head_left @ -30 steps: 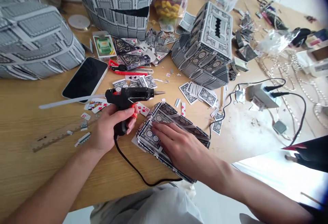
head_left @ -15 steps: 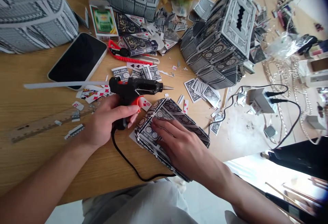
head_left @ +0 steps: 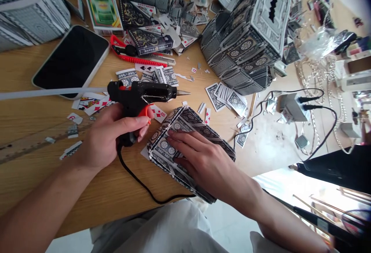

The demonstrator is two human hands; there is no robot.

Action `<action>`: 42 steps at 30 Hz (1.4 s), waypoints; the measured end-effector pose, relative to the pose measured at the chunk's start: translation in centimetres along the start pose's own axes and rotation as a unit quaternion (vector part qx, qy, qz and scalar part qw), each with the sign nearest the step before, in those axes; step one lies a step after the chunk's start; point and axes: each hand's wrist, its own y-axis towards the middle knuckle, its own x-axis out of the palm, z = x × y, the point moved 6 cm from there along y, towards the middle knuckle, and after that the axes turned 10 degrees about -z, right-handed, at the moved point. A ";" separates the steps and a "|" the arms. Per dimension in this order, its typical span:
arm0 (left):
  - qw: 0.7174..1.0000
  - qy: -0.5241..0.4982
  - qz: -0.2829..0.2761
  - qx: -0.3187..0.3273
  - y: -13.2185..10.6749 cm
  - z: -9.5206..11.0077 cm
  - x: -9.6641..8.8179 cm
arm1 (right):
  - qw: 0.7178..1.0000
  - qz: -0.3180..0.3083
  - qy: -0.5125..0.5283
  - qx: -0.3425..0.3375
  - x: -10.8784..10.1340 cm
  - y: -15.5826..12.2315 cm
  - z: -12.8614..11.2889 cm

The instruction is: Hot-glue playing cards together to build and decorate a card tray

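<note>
My left hand (head_left: 108, 135) is wrapped round the grip of a black glue gun (head_left: 142, 92), a finger at its orange trigger. A long white glue stick (head_left: 55, 92) sticks out of its back, and its metal nozzle points right, above the table and apart from the box. Below the nozzle lies a box covered in patterned playing cards (head_left: 199, 125), tilted towards my lap. My right hand (head_left: 199, 156) rests on its upper face with fingers stretched out flat; the thumb is hidden. A black cord (head_left: 145, 188) runs from the gun's grip and passes under the box.
A phone (head_left: 72, 60), a red utility knife (head_left: 136, 58), card packs (head_left: 150, 40) and a clear ruler (head_left: 37, 141) lie beyond my left hand. Loose cards (head_left: 228, 98) and a larger card-covered structure (head_left: 246, 40) stand farther right. A power adapter (head_left: 294, 107) with plugged-in cords is at the right.
The whole view has shifted, so things appear slightly farther left and higher. Both hands keep their places on the glue gun and the box.
</note>
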 end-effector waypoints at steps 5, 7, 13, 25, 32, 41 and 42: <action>1.000 0.008 -0.001 -0.011 -0.1 0.1 0.0 | 1.000 0.000 0.006 0.005 0.1 0.0 0.0; 1.000 0.007 -0.005 -0.008 -0.1 0.2 0.1 | 1.000 -0.001 0.003 0.002 0.1 -0.1 0.0; 1.000 0.021 -0.009 -0.014 0.1 0.2 0.2 | 1.000 0.011 0.002 -0.012 0.1 -0.2 -0.1; 1.000 0.004 -0.001 -0.029 -0.1 -0.1 0.2 | 1.000 0.026 0.004 -0.009 0.4 -0.2 -0.2; 1.000 -0.015 -0.006 -0.021 0.0 -0.1 0.4 | 1.000 0.024 -0.005 -0.009 0.4 -0.2 -0.1; 0.999 -0.036 -0.025 -0.019 0.1 0.2 0.4 | 0.999 0.024 -0.047 0.001 0.1 0.3 -0.7; 0.999 -0.037 -0.021 -0.019 0.1 0.2 0.3 | 0.999 0.023 -0.049 0.002 0.0 0.4 -0.7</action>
